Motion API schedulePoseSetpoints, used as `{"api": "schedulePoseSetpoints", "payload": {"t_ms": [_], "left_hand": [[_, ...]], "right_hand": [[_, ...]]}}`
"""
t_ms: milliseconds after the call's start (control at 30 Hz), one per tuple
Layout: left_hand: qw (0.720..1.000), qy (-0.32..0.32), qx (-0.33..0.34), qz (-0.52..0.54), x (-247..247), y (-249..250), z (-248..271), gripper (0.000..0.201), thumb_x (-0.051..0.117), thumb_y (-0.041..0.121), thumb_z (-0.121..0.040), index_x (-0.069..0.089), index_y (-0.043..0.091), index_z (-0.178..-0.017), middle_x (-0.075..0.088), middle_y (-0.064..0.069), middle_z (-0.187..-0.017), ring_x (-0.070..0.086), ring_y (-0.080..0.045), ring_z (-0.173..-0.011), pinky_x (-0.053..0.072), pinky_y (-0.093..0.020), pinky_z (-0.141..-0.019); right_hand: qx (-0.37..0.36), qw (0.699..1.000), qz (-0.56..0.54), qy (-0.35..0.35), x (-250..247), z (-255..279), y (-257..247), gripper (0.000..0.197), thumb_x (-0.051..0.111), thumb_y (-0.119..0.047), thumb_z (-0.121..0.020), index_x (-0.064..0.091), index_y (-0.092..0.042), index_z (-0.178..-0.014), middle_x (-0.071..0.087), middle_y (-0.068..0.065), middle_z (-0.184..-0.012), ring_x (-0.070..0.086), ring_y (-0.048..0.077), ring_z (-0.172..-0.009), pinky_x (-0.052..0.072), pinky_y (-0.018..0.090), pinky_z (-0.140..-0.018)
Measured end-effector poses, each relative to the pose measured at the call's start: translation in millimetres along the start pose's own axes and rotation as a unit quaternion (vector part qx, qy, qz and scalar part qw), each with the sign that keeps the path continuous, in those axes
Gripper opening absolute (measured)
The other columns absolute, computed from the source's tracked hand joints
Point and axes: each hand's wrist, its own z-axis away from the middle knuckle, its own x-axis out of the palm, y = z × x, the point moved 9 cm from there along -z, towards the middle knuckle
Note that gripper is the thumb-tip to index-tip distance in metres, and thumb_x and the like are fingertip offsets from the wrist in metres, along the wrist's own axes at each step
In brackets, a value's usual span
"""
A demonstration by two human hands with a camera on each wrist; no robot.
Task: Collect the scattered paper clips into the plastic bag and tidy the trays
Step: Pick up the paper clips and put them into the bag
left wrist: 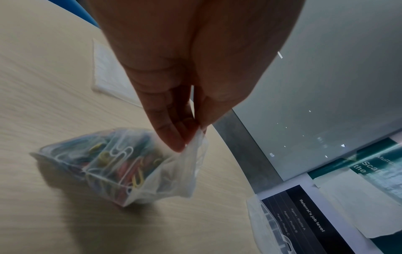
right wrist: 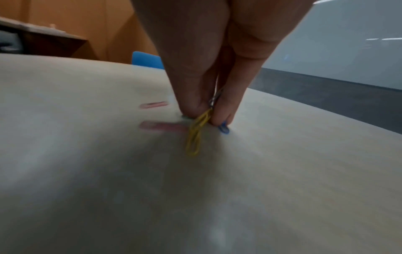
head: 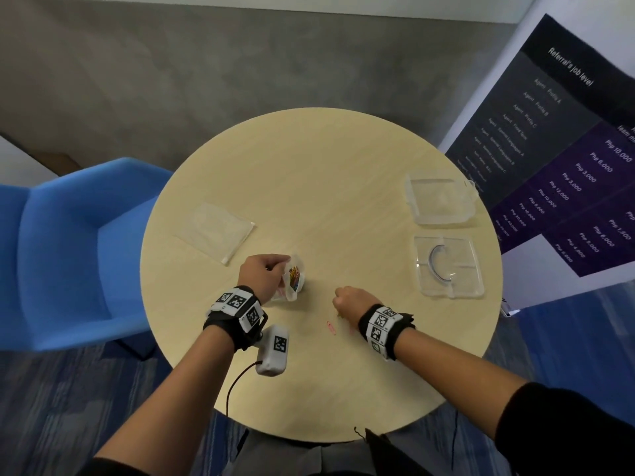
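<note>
Left wrist view shows the plastic bag (left wrist: 121, 165), thin and crinkled, already bulging with coloured wire clips; our left hand (left wrist: 180, 72) pinches its mouth at table centre. Our right hand (right wrist: 208, 68) pinches a yellow clip (right wrist: 196, 135); pink clips (right wrist: 162, 127) lie at nine o'clock. Two clear rigid trays (head: 448, 266) wait at three o'clock, untidied.

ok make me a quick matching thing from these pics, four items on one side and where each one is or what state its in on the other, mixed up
Items:
1. plastic bag of paper clips
2. yellow paper clip
3. pink paper clip
4. empty flat bag

States:
a. lying loose on the table near the right hand
b. pinched at its top by the left hand
c. lying on the table's left side, untouched
d. pinched in the right hand's fingers

Pairs: 1-b, 2-d, 3-a, 4-c
</note>
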Motion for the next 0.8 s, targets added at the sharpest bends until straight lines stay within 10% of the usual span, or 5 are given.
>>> {"api": "schedulePoseSetpoints", "payload": {"t_ms": [200,367,433,633,800], "left_hand": [[1.000,-0.002,0.002,-0.016,-2,2,2,0.025,0.053,0.014,-0.092,0.073,0.016,-0.108,0.072,-0.010,-0.108,0.067,-0.027,-0.097,0.053,-0.038,-0.091],[1.000,0.002,0.001,-0.015,-2,3,2,0.025,0.054,0.014,-0.092,0.073,0.015,-0.108,0.073,-0.011,-0.104,0.068,-0.027,-0.094,0.053,-0.035,-0.089],[1.000,0.006,0.008,-0.018,-1,5,3,0.025,0.054,0.013,-0.092,0.073,0.014,-0.108,0.074,-0.013,-0.102,0.069,-0.026,-0.091,0.053,-0.031,-0.086],[0.999,0.008,0.025,-0.043,0,12,3,0.025,0.055,0.013,-0.092,0.072,0.011,-0.110,0.072,-0.011,-0.106,0.061,-0.015,-0.083,0.043,-0.020,-0.076],[0.999,0.012,0.022,-0.032,-5,7,2,0.024,0.055,0.012,-0.091,0.074,0.013,-0.107,0.074,-0.011,-0.099,0.065,-0.018,-0.074,0.049,-0.024,-0.075]], "right_hand": [[0.227,0.921,-0.310,0.066,-27,-4,80,0.015,0.077,-0.018,-0.077,0.078,-0.007,-0.087,0.075,0.006,-0.087,0.069,0.018,-0.084,0.056,0.027,-0.082],[0.243,0.596,-0.761,0.084,-25,-3,68,0.019,0.078,0.000,-0.072,0.072,0.004,-0.090,0.073,0.018,-0.089,0.072,0.022,-0.076,0.059,0.024,-0.073],[0.206,0.524,-0.823,0.074,-40,-11,42,0.016,0.075,0.007,-0.073,0.070,0.006,-0.089,0.072,0.020,-0.088,0.072,0.025,-0.076,0.059,0.026,-0.073],[0.168,0.683,-0.708,0.062,-63,-33,6,0.019,0.081,-0.008,-0.065,0.077,-0.005,-0.083,0.075,0.015,-0.082,0.074,0.027,-0.080,0.059,0.039,-0.082],[0.143,0.740,-0.654,0.065,-78,-35,0,0.033,0.064,0.011,-0.079,0.070,-0.001,-0.109,0.071,0.014,-0.102,0.073,0.028,-0.080,0.061,0.040,-0.077]]}}
